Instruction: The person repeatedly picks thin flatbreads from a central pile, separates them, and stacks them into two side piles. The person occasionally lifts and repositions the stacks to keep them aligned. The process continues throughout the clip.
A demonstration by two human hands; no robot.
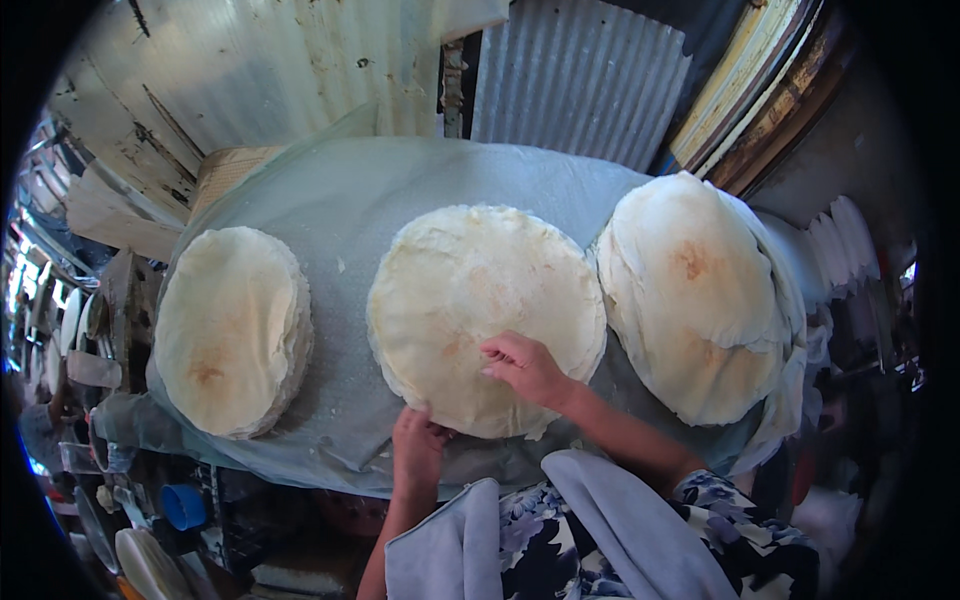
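Before me lies a stack of large round flatbread sheets (435,300), pale with faint brown patches. My left hand (420,446) is at its near left edge, with the fingertips against the rim; whether they pinch a sheet cannot be made out. Over the stack's near right part is my right hand (529,367), its fingers bent and the thumb a little apart, with nothing visible between them. To the left sits another flatbread stack (225,322). A third, looser flatbread pile (690,292), with uneven overlapping edges, lies close against the middle stack's right side.
Plastic sheeting (345,217) covers the work surface under the stacks. Corrugated metal (577,82) and a pale panel (262,75) stand behind it. A blue plastic container (183,507) is low on the left. White stacked items (844,244) are beyond the right pile.
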